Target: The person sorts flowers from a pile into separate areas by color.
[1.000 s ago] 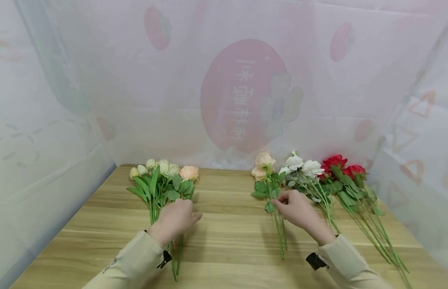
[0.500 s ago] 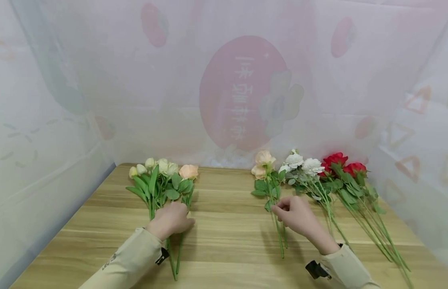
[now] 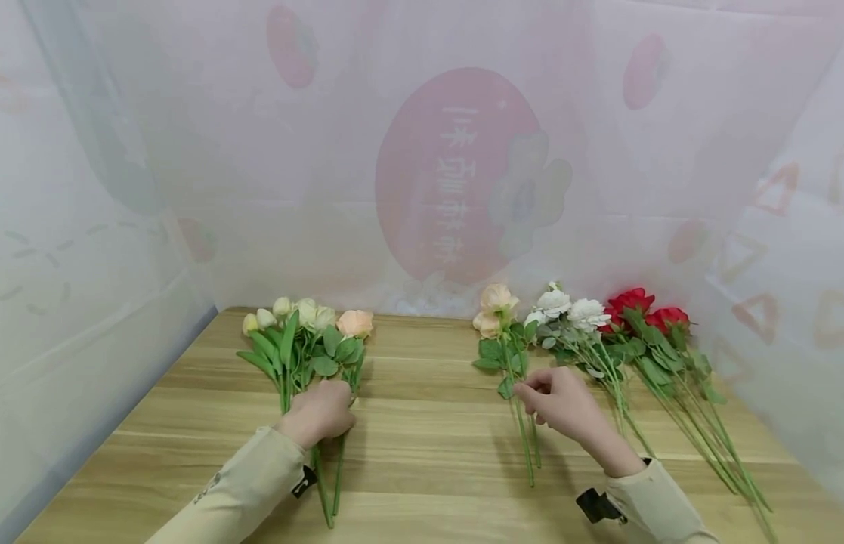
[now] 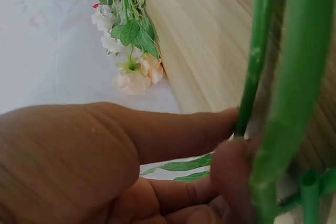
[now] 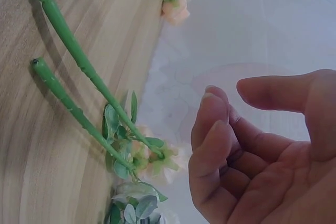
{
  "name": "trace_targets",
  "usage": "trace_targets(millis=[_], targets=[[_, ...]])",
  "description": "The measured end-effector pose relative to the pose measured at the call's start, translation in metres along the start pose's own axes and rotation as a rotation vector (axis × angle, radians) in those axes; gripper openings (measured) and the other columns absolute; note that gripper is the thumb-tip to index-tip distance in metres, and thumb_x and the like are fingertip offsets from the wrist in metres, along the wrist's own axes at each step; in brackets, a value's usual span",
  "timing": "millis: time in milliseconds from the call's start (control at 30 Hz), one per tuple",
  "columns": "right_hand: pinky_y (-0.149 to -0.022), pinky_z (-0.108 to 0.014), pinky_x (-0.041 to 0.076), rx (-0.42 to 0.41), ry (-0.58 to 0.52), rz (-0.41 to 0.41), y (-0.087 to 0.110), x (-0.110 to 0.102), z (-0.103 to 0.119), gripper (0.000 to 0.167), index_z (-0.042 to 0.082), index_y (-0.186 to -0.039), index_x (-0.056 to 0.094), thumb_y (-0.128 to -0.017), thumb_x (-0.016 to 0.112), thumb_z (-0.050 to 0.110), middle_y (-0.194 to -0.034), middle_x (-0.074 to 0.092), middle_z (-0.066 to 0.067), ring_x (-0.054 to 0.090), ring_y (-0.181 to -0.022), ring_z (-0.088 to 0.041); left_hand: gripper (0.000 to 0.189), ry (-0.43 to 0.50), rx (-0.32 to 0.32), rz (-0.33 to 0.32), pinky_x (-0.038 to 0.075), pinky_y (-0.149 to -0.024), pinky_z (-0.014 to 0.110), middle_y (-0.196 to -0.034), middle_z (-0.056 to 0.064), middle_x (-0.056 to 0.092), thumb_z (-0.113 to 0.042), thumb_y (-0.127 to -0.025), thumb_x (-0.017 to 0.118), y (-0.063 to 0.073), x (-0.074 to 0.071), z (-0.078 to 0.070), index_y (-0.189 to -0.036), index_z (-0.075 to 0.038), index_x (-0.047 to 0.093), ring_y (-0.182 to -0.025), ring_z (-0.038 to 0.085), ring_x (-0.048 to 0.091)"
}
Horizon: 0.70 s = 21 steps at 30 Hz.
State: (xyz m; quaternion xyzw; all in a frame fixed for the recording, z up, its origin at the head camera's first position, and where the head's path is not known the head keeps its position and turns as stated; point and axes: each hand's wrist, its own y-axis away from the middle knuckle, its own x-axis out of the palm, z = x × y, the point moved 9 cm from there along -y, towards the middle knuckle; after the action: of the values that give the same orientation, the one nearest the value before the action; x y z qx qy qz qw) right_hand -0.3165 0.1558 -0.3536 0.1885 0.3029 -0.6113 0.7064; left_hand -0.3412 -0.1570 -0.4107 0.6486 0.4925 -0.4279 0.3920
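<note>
In the head view my left hand (image 3: 321,413) is over the stems of the left bunch, which has pale yellow-white tulips (image 3: 307,313) and a peach rose (image 3: 356,323). The left wrist view shows thumb and forefinger pinching a thin green flower stem (image 4: 258,51); a thicker stem (image 4: 304,77) passes close by. Which flower the pinched stem belongs to I cannot tell. My right hand (image 3: 564,404) hovers beside two peach roses (image 3: 498,301) lying on the table. Its fingers are loosely curled, with a gap between thumb and fingertips and nothing held, as the right wrist view shows.
White flowers (image 3: 586,314) lie to the right of the peach roses, and red roses (image 3: 632,304) lie beyond them, stems slanting toward the front right. Everything lies on a wooden table (image 3: 428,423). Printed cloth (image 3: 313,189) encloses the back and sides.
The left hand has moved slightly left, and its thumb has drawn in toward the stems. The right hand has dropped a little lower beside the peach roses' stems. The flowers stay in place.
</note>
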Motion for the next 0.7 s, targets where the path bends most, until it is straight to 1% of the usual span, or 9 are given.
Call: trace_targets(millis=[100,200,300,400,500,600,700], targets=[[-0.051,-0.033,0.045,0.001,-0.005,0.001,-0.0001,-0.0003,0.0002,0.02,0.008,-0.08,0.067,-0.097,0.063,0.018,-0.066,0.06,-0.01,0.057,-0.057,-0.03,0.032,0.005,-0.007,0.025,0.032,-0.041,0.029,-0.048,0.001,0.043,0.004,-0.086,0.054,-0.0008,0.0027,0.0009,-0.058,-0.01,0.047,-0.04,0.013,0.042],[-0.05,-0.033,0.045,0.009,0.001,0.001,-0.0005,0.0002,-0.001,0.02,0.008,-0.081,0.068,-0.098,0.063,0.019,-0.066,0.06,-0.008,0.057,-0.057,-0.03,0.03,0.017,-0.011,0.041,0.034,-0.039,0.028,-0.048,0.005,0.051,0.006,-0.087,0.051,-0.0014,0.0042,0.0015,-0.061,-0.009,0.051,-0.039,0.015,0.049],[-0.05,-0.033,0.046,0.021,0.011,0.002,-0.0017,0.0012,-0.0024,0.02,0.008,-0.082,0.068,-0.098,0.063,0.019,-0.066,0.06,-0.005,0.058,-0.057,-0.03,0.03,0.033,-0.011,0.047,0.034,-0.039,0.028,-0.048,0.006,0.053,0.007,-0.088,0.051,-0.0021,0.0052,0.0021,-0.063,-0.009,0.051,-0.038,0.014,0.05],[-0.05,-0.033,0.046,0.029,0.012,0.0,-0.0019,0.0016,-0.0034,0.019,0.008,-0.083,0.069,-0.098,0.063,0.019,-0.066,0.06,-0.005,0.058,-0.058,-0.031,0.028,0.044,0.007,0.049,0.033,-0.038,0.027,-0.049,0.005,0.052,0.007,-0.087,0.05,-0.0028,0.0053,0.0008,-0.064,-0.009,0.053,-0.038,0.013,0.048],[-0.05,-0.033,0.046,0.033,0.009,-0.002,-0.001,0.0016,-0.0036,0.018,0.007,-0.084,0.069,-0.097,0.063,0.018,-0.066,0.06,-0.006,0.058,-0.058,-0.031,0.028,0.049,0.031,0.039,0.032,-0.037,0.026,-0.045,0.001,0.051,0.007,-0.085,0.05,-0.0039,0.0042,-0.0018,-0.063,-0.008,0.055,-0.035,0.011,0.044],[-0.05,-0.033,0.046,0.036,0.008,-0.001,-0.0005,0.0022,-0.0038,0.018,0.007,-0.084,0.069,-0.097,0.063,0.019,-0.067,0.061,-0.007,0.058,-0.058,-0.031,0.03,0.058,0.054,0.013,0.029,-0.036,0.024,-0.042,-0.004,0.041,0.006,-0.085,0.05,-0.0052,0.0017,-0.0042,-0.059,-0.01,0.05,-0.035,0.009,0.037],[-0.05,-0.032,0.045,0.039,0.01,0.002,-0.0005,0.0031,-0.0041,0.019,0.008,-0.083,0.069,-0.097,0.063,0.02,-0.068,0.061,-0.009,0.058,-0.058,-0.03,0.033,0.08,0.069,-0.004,0.027,-0.037,0.024,-0.045,-0.004,0.036,0.003,-0.086,0.052,-0.006,-0.0005,-0.0068,-0.058,-0.012,0.044,-0.038,0.009,0.035]])
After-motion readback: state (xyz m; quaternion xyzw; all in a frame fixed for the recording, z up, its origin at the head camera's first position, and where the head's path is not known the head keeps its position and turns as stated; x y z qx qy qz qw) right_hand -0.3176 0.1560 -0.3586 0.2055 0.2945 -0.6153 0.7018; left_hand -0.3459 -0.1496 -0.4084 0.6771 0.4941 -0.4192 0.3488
